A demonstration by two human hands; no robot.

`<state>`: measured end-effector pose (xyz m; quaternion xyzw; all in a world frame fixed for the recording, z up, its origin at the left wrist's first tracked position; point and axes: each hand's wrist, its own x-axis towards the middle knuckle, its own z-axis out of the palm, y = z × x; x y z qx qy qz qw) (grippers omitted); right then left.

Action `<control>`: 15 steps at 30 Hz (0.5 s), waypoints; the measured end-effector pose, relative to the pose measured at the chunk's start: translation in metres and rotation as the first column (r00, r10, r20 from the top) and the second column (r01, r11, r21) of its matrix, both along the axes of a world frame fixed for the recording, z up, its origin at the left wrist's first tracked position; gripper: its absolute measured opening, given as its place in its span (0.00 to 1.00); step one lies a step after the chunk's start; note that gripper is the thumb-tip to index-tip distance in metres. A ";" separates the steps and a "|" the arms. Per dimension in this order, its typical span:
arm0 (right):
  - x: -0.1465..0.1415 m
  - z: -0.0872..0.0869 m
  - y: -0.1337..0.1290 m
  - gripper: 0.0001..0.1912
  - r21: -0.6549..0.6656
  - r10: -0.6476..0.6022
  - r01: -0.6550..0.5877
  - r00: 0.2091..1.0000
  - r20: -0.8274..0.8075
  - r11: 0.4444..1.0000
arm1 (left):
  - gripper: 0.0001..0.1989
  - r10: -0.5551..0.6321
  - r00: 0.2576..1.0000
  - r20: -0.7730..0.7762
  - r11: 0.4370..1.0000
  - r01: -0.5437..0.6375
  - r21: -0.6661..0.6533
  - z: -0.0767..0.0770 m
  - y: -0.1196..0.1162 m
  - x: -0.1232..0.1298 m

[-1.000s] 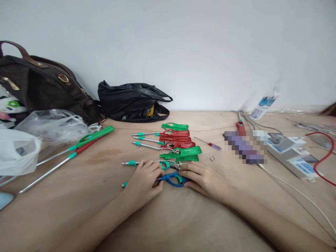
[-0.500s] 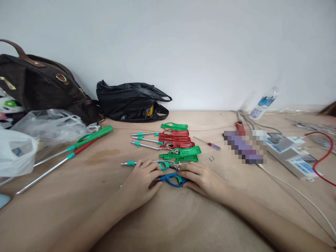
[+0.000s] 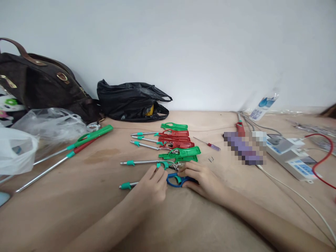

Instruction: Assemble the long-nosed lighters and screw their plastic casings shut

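Observation:
A blue long-necked gas lighter (image 3: 172, 180) with a teal trigger lies across the table in front of me. Its metal tube runs left to a teal collar (image 3: 126, 186). My right hand (image 3: 203, 176) grips the handle's right end. Curled over the neck is my left hand (image 3: 153, 185), its thumb and palm side hidden. Just beyond sits an opened lighter with a metal tube (image 3: 144, 162), teal trigger and exposed wires. Behind are green handle shells (image 3: 185, 153), red handle shells (image 3: 177, 142) with tubes, and another green shell (image 3: 174, 126).
A purple-handled screwdriver (image 3: 214, 146) and small metal bits (image 3: 211, 159) lie right of the shells. Farther right are a pixelated purple object (image 3: 243, 147), a power strip (image 3: 291, 159) and a bottle (image 3: 264, 105). Two long lighters (image 3: 91, 133), plastic bags (image 3: 52, 122) and a black bag (image 3: 128, 101) stand left.
My left hand has shifted slightly right along the blue lighter and curled more, uncovering the teal collar and part of the tube. My right hand stays on the handle.

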<state>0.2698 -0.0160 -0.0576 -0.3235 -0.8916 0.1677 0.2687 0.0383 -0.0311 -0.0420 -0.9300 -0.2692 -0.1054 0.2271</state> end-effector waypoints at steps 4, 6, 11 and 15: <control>0.000 -0.001 0.001 0.08 -0.037 -0.009 0.009 1.000 -0.013 0.999 | 0.17 0.089 0.996 0.015 0.989 -0.086 -0.120 0.002 0.007 0.003; 0.000 -0.001 0.001 0.08 -0.037 0.000 -0.001 1.000 -0.025 0.999 | 0.14 0.155 0.988 0.009 0.966 -0.150 -0.213 0.005 0.013 0.003; -0.001 0.001 0.000 0.08 -0.032 -0.002 0.001 1.000 -0.024 0.999 | 0.09 0.216 0.973 0.084 0.882 -0.158 -0.444 0.009 0.021 0.003; 0.000 0.005 -0.002 0.14 -0.082 -0.025 0.026 1.000 0.008 0.996 | 0.10 0.270 0.949 0.163 0.806 -0.130 -0.577 0.009 0.019 0.002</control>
